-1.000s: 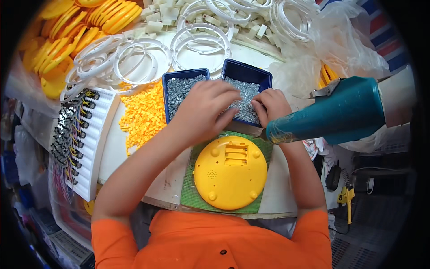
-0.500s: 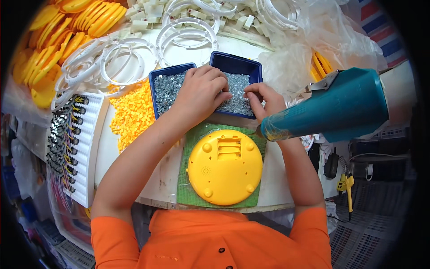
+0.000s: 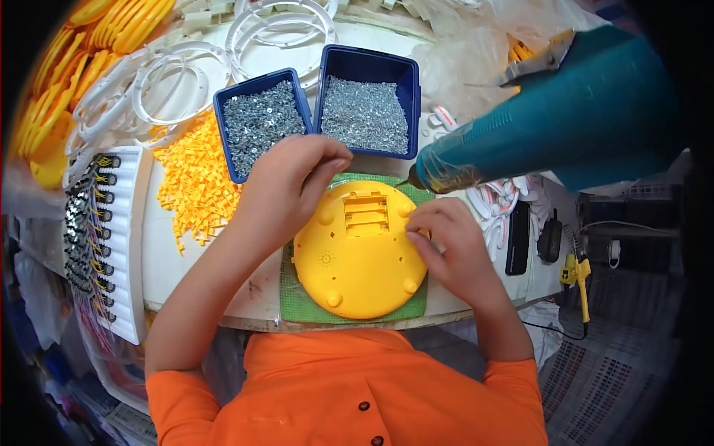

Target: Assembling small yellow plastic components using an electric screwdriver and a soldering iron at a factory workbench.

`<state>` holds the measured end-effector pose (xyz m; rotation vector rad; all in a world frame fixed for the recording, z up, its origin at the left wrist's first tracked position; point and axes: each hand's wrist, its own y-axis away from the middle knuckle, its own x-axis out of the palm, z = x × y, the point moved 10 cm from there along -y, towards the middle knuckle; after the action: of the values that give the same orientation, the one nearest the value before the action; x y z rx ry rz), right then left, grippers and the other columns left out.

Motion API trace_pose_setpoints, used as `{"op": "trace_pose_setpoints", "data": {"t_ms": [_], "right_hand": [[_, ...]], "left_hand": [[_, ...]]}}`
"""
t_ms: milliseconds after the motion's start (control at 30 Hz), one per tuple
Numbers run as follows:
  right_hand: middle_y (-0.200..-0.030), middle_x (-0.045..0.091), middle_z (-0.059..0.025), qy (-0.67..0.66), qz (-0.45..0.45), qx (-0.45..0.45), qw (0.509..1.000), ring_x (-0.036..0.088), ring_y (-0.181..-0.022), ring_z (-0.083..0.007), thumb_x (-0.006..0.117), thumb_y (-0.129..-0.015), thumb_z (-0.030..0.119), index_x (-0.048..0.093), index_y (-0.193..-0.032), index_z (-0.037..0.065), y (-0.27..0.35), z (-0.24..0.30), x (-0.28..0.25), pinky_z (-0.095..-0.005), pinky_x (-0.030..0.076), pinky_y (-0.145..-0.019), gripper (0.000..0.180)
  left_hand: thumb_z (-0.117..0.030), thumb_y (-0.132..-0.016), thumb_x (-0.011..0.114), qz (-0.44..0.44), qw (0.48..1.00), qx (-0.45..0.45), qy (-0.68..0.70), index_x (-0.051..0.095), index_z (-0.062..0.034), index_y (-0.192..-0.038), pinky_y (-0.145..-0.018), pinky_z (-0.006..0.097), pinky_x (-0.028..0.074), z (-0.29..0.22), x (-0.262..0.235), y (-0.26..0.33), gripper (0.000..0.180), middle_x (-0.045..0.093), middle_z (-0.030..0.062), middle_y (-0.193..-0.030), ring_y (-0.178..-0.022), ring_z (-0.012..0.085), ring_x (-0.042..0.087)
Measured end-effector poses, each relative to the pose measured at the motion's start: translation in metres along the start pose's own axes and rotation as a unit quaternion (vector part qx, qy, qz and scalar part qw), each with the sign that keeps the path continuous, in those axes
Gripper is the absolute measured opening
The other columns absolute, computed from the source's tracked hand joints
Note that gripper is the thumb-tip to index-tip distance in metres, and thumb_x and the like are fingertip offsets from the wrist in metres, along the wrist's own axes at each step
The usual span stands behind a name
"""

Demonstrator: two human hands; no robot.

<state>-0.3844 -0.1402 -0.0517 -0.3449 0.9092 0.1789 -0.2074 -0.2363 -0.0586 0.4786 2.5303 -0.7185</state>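
A round yellow plastic housing (image 3: 364,271) lies on a green mat (image 3: 290,301), its battery compartment (image 3: 366,215) at the far side. My right hand (image 3: 454,245) is over its right edge, thumb and fingertips pinched together by the upper right foot. Over the housing's far left edge, just short of the screw bins, my left hand (image 3: 286,186) has its fingers curled against the thumb. Whatever either pinch contains is too small or hidden to make out. A teal electric screwdriver (image 3: 506,134) hangs at the right, its bit tip above the mat's far edge.
Two blue bins, a left one (image 3: 260,123) and a right one (image 3: 364,111), contain small metal screws. Loose yellow pieces (image 3: 197,182) are heaped at the left, beside a white foam tray (image 3: 126,245) of wired parts. White rings (image 3: 279,33) lie behind; a soldering iron (image 3: 580,290) is at right.
Both hands have come back from the bins toward the yellow housing, the right one down to its edge. The whole view has shifted, and the screwdriver looks larger and closer.
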Motion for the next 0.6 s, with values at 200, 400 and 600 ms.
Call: {"op": "trace_pose_setpoints", "data": {"t_ms": [200, 400, 600], "right_hand": [[-0.098, 0.066, -0.0091, 0.056, -0.026, -0.047, 0.997, 0.063, -0.095, -0.0319, 0.076, -0.079, 0.001, 0.069, -0.094, 0.004, 0.011, 0.017, 0.012, -0.0418, 0.051, -0.085, 0.017], [-0.094, 0.067, -0.0078, 0.1, -0.017, -0.066, 0.993, 0.065, -0.091, -0.0298, 0.078, -0.076, 0.002, 0.07, -0.091, 0.004, 0.007, 0.024, 0.009, -0.0411, 0.052, -0.081, 0.017], [-0.094, 0.069, -0.0092, 0.105, 0.007, -0.081, 0.991, 0.068, -0.086, -0.0294, 0.077, -0.078, 0.002, 0.071, -0.091, 0.004, 0.0, 0.031, 0.007, -0.0404, 0.054, -0.077, 0.015]], "left_hand": [[-0.004, -0.088, 0.075, -0.018, 0.992, -0.11, 0.064, 0.071, -0.004, -0.1, -0.077, 0.037, 0.054, -0.002, -0.013, 0.047, 0.012, 0.071, 0.0098, -0.09, -0.086, 0.029, 0.069], [-0.007, -0.085, 0.079, 0.055, 0.992, -0.105, 0.044, 0.07, -0.0045, -0.093, -0.075, 0.036, 0.053, -0.013, -0.006, 0.072, 0.012, 0.073, 0.0087, -0.092, -0.086, 0.0274, 0.069], [-0.014, -0.079, 0.082, 0.107, 0.992, 0.044, -0.055, 0.068, -0.0129, -0.09, -0.087, 0.041, 0.046, -0.045, 0.011, 0.088, 0.019, 0.071, 0.0008, -0.103, -0.099, 0.0247, 0.065]]}}
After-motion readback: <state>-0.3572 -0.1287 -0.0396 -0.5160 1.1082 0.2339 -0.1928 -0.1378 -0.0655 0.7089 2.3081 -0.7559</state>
